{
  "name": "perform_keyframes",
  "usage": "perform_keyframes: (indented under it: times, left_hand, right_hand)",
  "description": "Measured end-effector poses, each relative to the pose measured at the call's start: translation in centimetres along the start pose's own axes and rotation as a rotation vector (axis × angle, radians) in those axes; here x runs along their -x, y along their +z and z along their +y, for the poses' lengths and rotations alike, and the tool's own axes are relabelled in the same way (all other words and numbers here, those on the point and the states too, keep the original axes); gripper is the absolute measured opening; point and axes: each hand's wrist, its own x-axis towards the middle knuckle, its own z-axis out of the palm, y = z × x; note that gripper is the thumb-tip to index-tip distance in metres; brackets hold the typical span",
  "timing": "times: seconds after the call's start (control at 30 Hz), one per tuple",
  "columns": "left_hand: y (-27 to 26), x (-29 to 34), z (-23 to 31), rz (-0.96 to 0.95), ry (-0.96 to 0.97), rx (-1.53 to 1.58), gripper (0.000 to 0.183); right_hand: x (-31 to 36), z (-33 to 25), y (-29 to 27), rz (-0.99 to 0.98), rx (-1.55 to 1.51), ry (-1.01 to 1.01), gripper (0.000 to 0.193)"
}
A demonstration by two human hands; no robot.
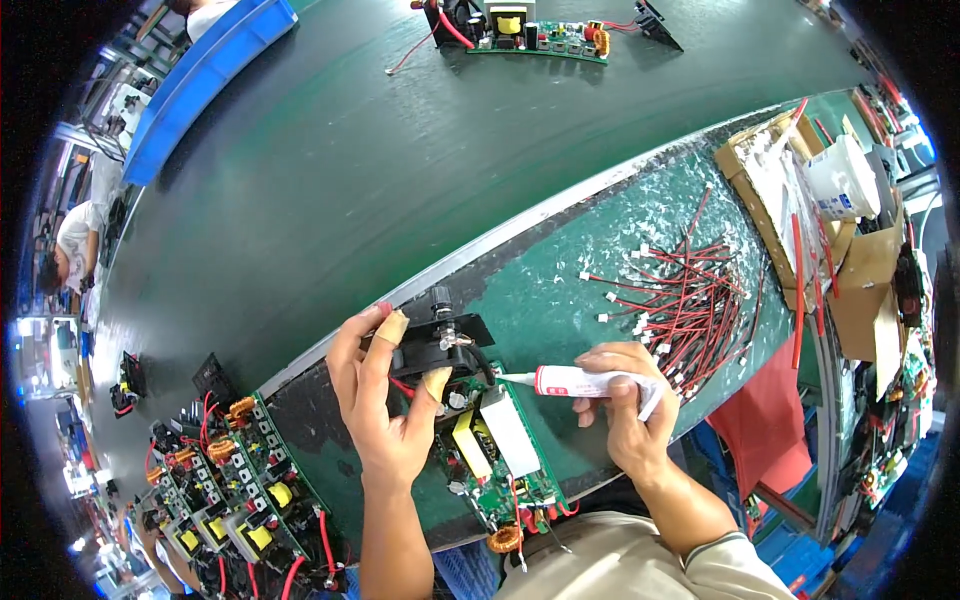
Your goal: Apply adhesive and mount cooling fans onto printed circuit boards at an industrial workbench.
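My left hand (385, 395) has its fingers wrapped round a black fan-like part (430, 350) with a black knob on top. Coverings show on some of its fingertips. Below that part lies a green circuit board (515, 485) with a white block, a yellow transformer and a copper coil. In my right hand (628, 405) is a white glue tube (575, 381) with a red band, held nearly level. Its pale nozzle points left and reaches the board's upper edge near a black cable; whether it touches I cannot tell.
A heap of red-black wires (690, 310) with white connectors lies to the right, beside a cardboard box (755, 180) and a white tub (842, 180). Several circuit boards (235, 480) stand at lower left. Another board (540, 42) rests on the dark belt (400, 170), near a blue bin (200, 90).
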Motion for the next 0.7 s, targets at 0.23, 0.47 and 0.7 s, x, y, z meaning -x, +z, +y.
perform_keyframes:
  times: [0.23,0.47,0.7]
  left_hand:
    - [0.1,0.2,0.0,0.007,-0.001,0.020,0.056]
    - [-0.5,0.5,0.3,-0.044,-0.029,-0.048,0.056]
    - [-1.7,-1.4,1.7,-0.119,-0.078,-0.056,0.057]
  right_hand:
    - [0.1,0.0,-0.2,0.000,0.007,-0.001,0.041]
    - [-0.6,-1.6,-1.0,0.059,0.115,-0.070,0.030]
    - [-10.0,-5.1,-6.9,0.263,0.267,0.167,0.035]
